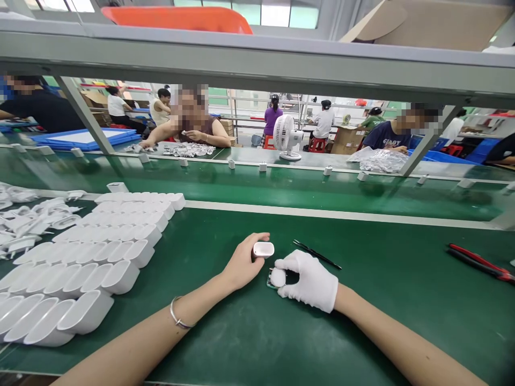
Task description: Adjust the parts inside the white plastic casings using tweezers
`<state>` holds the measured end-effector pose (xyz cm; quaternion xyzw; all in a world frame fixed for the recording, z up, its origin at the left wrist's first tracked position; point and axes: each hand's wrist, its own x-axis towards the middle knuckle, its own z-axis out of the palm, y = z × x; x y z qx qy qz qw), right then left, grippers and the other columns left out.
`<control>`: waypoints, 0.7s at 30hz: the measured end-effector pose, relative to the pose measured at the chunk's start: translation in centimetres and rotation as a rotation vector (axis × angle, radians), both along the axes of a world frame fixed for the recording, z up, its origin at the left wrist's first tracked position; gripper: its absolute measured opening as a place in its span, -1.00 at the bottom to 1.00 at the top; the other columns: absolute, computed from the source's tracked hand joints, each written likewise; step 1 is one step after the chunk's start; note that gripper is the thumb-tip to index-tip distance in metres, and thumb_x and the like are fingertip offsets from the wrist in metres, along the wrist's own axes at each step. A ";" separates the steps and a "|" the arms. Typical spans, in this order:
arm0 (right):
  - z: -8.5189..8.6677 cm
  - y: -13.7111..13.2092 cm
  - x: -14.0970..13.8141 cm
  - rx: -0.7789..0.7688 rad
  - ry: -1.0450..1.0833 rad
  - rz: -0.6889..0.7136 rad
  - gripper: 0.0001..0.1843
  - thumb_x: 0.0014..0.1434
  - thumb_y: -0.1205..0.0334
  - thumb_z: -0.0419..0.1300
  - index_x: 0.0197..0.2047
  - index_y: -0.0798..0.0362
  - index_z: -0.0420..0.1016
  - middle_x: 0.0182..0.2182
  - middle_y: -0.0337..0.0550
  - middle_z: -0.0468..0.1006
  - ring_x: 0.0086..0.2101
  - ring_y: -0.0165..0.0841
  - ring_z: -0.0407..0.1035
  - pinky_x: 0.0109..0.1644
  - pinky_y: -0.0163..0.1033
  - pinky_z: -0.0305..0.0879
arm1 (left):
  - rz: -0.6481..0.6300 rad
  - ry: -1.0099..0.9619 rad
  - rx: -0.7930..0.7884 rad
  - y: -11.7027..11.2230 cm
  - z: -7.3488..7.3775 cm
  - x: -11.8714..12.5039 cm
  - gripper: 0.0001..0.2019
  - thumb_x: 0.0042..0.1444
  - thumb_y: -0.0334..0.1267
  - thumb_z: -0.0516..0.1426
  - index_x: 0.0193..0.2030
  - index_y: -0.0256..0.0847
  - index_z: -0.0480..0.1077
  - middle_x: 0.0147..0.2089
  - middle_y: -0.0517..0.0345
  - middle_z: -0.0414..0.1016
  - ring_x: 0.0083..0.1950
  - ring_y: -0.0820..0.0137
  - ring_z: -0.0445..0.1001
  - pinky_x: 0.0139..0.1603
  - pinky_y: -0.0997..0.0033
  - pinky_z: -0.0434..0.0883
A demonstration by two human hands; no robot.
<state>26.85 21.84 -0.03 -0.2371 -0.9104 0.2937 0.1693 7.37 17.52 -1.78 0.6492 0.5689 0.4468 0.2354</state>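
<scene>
**Two small white parts held together near the middle of the counter**

The left hand (243, 262), bare with a bracelet at the wrist, grasps a small white oval case part (263, 249) between thumb and fingertips, just above the green counter (249, 332). The right hand (309, 279), in a white glove, is closed around a round white piece (277, 277) with a thin metal-looking edge, touching the counter just below the case part. The two parts sit just beside each other, not quite joined.

To do this well, I would judge, both wrists should rest on the counter, and the parts should be lined up squarely before any pressure is applied.

Rows of white case shells (100, 257) lie along the counter's left side. Black tweezers (316, 253) lie just beyond the gloved hand, and red-handled pliers (480, 262) lie near the right edge.
</scene>
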 end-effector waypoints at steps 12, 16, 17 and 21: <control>0.2 -0.5 1.1 0.043 0.683 -0.082 -0.54 -0.08 0.53 0.17 -0.10 -0.06 0.32 -0.18 -0.17 0.46 -0.25 -0.36 0.44 -0.20 -0.23 0.45 | -0.362 -0.196 -0.035 -0.8 1.2 -0.8 -0.76 -0.26 -0.23 -0.05 -0.42 -0.26 0.30 -0.48 0.18 0.28 -0.46 0.42 0.21 -0.44 0.45 0.15; 0.1 -1.9 0.4 0.144 0.630 -0.020 -0.54 -0.06 0.53 0.21 -0.11 -0.10 0.39 -0.19 -0.17 0.49 -0.22 -0.34 0.45 -0.17 -0.22 0.46 | -0.463 -0.162 -0.019 -0.9 0.9 -0.6 -0.77 -0.23 -0.20 -0.05 -0.44 -0.26 0.30 -0.55 0.22 0.21 -0.52 0.45 0.13 -0.49 0.46 0.07; 0.1 -2.1 0.1 0.176 0.623 0.015 -0.56 -0.05 0.52 0.21 -0.11 -0.09 0.40 -0.19 -0.16 0.50 -0.22 -0.34 0.45 -0.16 -0.23 0.46 | -0.479 -0.150 -0.004 -0.9 0.8 -0.7 -0.77 -0.22 -0.19 -0.04 -0.44 -0.26 0.30 -0.56 0.23 0.20 -0.53 0.45 0.13 -0.49 0.46 0.07; 0.3 -2.4 -0.7 0.293 0.636 0.116 -0.63 0.01 0.52 0.16 -0.14 -0.05 0.43 -0.22 -0.17 0.54 -0.22 -0.36 0.47 -0.19 -0.32 0.48 | -0.531 -0.092 0.068 -0.7 0.2 -0.9 -0.78 -0.22 -0.17 -0.02 -0.47 -0.26 0.30 -0.58 0.22 0.21 -0.55 0.45 0.14 -0.49 0.46 0.07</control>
